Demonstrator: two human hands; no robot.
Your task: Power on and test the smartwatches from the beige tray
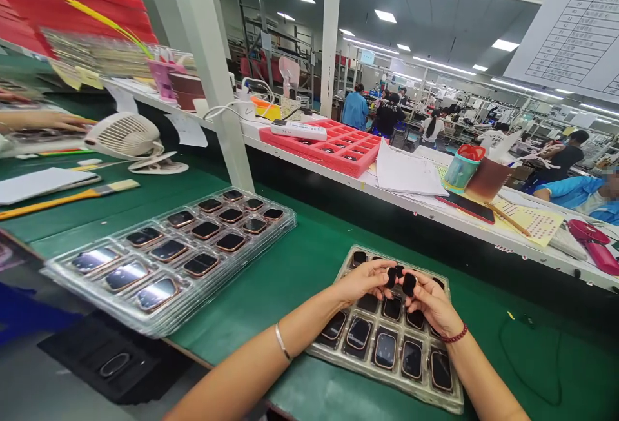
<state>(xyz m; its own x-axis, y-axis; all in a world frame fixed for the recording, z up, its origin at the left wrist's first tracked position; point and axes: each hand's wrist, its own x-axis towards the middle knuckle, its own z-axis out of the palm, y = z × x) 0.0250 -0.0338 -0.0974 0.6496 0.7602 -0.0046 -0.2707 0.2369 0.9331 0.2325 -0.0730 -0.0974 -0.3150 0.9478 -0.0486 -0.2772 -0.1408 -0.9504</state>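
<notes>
Above the clear tray (396, 387) on the right, both my hands are raised close together. My left hand (366, 281), with a silver bangle on the wrist, pinches a small dark watch part (392, 276) between thumb and fingers. Just beside it, my right hand (432, 305), wearing a dark red bead bracelet, grips another small black watch part (409, 284). The fingers partly cover both parts, so their exact kind is unclear. In the tray's pockets below lie several watch screens (385, 350) with gold-coloured rims; the hands hide some of its back pockets.
Left of my hands is a stack of clear trays (169, 327) holding several watch screens. Beyond it are a small white fan (123, 136), a brush (116, 187) and a co-worker's hand (58, 120). A shelf (333, 173) along the back carries a red compartment tray (333, 160) and a phone (467, 207).
</notes>
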